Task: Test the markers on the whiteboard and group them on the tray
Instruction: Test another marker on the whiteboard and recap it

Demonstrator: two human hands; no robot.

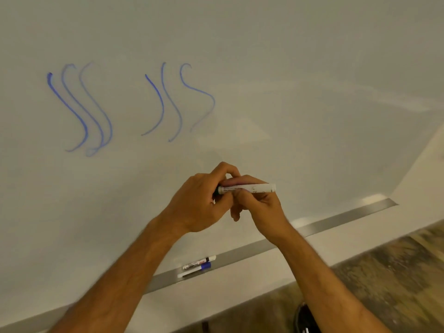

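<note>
Both my hands meet in front of the whiteboard, below two groups of blue wavy strokes. A white marker lies level between them. My right hand grips its barrel. My left hand curls round its dark left end, where the cap or tip is mostly hidden by the fingers. Two other markers lie on the metal tray under the board: one with a blue cap and one with a dark band just behind it.
The tray runs along the board's lower edge from bottom left up to the right. A brown patterned floor lies below it, and a dark object sits at the bottom edge near my right forearm.
</note>
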